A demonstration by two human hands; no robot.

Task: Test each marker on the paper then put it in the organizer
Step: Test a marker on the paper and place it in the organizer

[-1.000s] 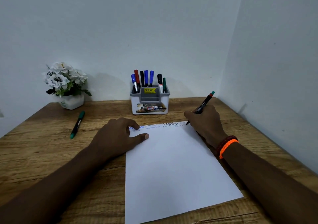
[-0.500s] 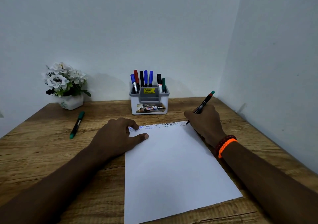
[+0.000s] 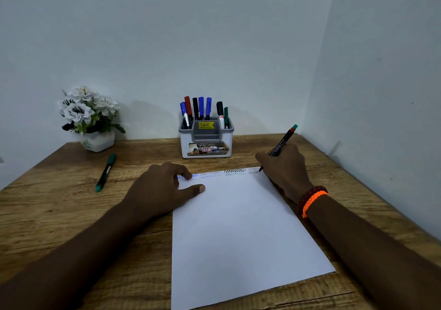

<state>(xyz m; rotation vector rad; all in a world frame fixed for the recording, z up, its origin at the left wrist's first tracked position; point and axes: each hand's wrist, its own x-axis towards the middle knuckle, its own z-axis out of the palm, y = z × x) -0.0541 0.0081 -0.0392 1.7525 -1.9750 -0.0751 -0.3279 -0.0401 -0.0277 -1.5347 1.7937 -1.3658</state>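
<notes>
At the far R corner of the sheet, the right hand (image 3: 285, 166) is curled round a slim black marker (image 3: 280, 146), fingers pinched low on the barrel, tip down touching the paper (image 3: 238, 226) right at its top edge. Marker tilts back and to the R; its far end shows a red band w/ a teal cap end. Wrist carries a dark bead bracelet and a bright orange braided band (image 3: 312, 201).

Left hand (image 3: 164, 190) lies flat, palm down, holding nothing, fingers spread over the top L corner of the sheet, thumb out on the white. A row of fine zigzag scribbles (image 3: 224, 173) runs along the top edge btw the two hands, blue at the L, darker twd the R.

Paper is plain white, smooth, rectangular, on a rough-grained wooden table (image 3: 47, 214). Behind it, near the wall, a grey-and-white plastic organizer (image 3: 206, 142), boxy w/ rounded corners, holds capped markers upright: blue, red, black, green. Well to the L a green marker (image 3: 106, 172) lies alone on the wood. Back L corner: white ceramic pot of white flowers (image 3: 89, 116).
</notes>
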